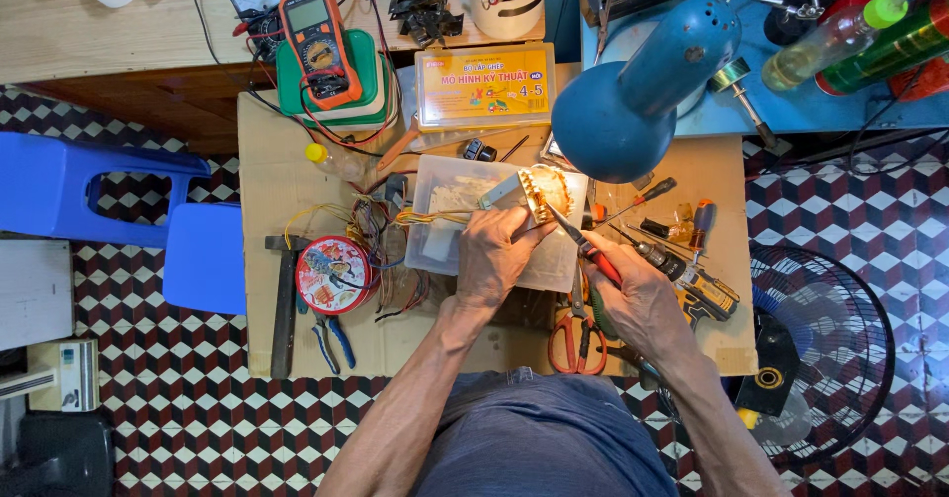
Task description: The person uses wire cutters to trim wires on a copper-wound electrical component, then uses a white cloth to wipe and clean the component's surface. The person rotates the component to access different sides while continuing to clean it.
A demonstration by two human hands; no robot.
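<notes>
My left hand [496, 255] grips a small motor stator with copper windings [546, 191], lit by the lamp, with yellow and coloured wires [420, 217] trailing left from it. My right hand [638, 294] holds red-handled pliers [591, 252] whose tip touches the stator's lower right side. Both hands work above a clear plastic box [445, 210] on a cardboard-covered low table [272, 171].
A blue desk lamp [633, 87] hangs over the work. Screwdrivers [657, 210], a drill [702, 285], red scissors [578, 344], a hammer [284, 304], a round red tin [333, 275], blue pliers [331, 339] and multimeters [316, 47] lie around. A blue stool [89, 196] stands left, a fan [840, 344] right.
</notes>
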